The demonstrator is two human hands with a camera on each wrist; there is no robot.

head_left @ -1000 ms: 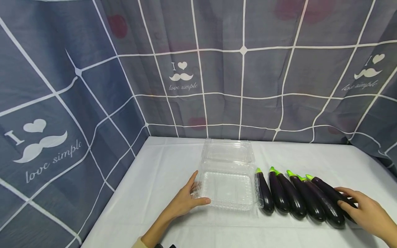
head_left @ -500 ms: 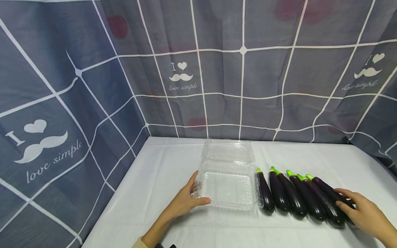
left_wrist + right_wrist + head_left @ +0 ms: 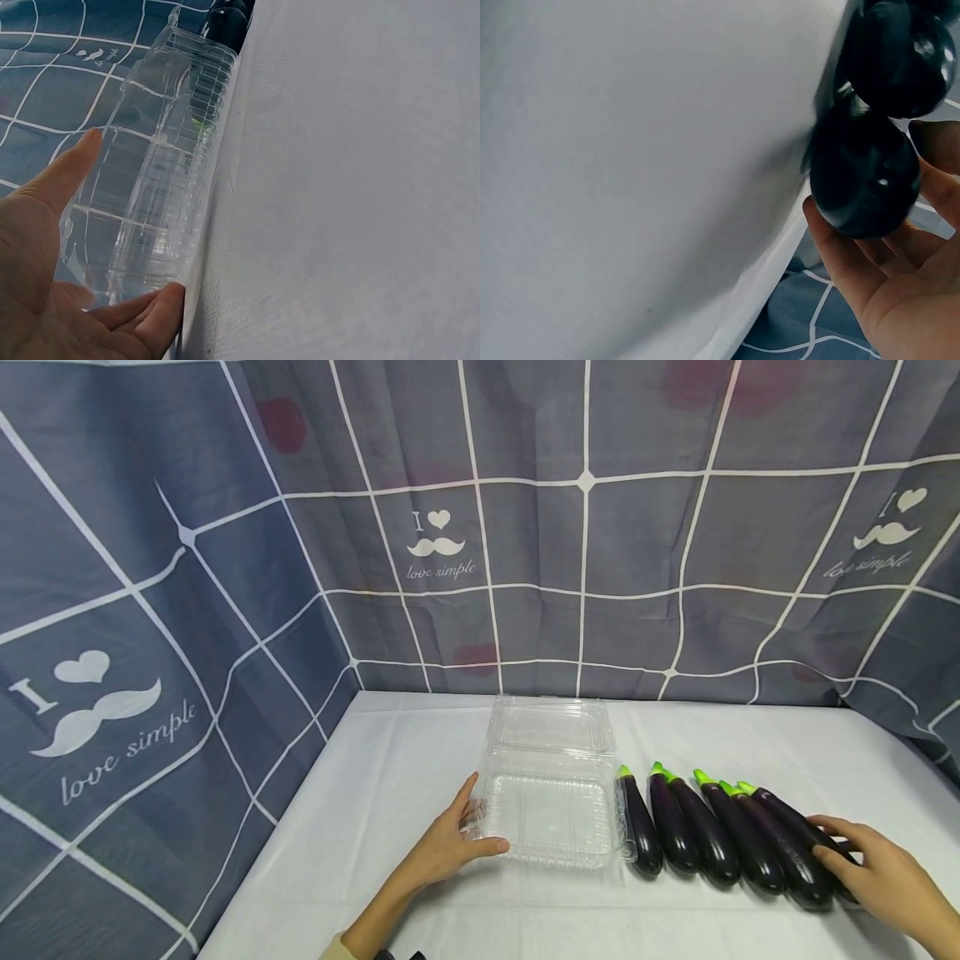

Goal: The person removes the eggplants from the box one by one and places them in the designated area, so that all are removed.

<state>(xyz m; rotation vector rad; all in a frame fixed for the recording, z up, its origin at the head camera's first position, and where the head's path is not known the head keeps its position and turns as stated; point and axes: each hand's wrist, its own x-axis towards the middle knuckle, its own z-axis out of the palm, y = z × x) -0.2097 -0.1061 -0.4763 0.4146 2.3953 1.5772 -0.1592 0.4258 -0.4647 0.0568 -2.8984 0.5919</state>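
In the head view, my left hand (image 3: 442, 847) holds the left side of a clear plastic clamshell container (image 3: 551, 822), thumb along its near rim. The container lies with its lid (image 3: 551, 727) folded back. Its ribbed side shows in the left wrist view, with the left fingers (image 3: 161, 319) at its lower edge. At the right, my right hand (image 3: 881, 868) grips the lower end of the rightmost eggplant (image 3: 787, 814), thumb on one side and fingers on the other. The right wrist view shows this eggplant's rounded end (image 3: 866, 172) between thumb and fingers, against a neighboring eggplant (image 3: 904, 60).
Several dark eggplants (image 3: 708, 835) with green stems lie side by side right of the container; the leftmost eggplant (image 3: 640, 827) touches or nearly touches its rim. White cloth (image 3: 360, 827) covers the table. A grey checked curtain (image 3: 532, 543) hangs behind and at the sides.
My right hand has shifted slightly left with the rightmost eggplant, which now lies closer against its neighbor. My left hand and the container have stayed put.
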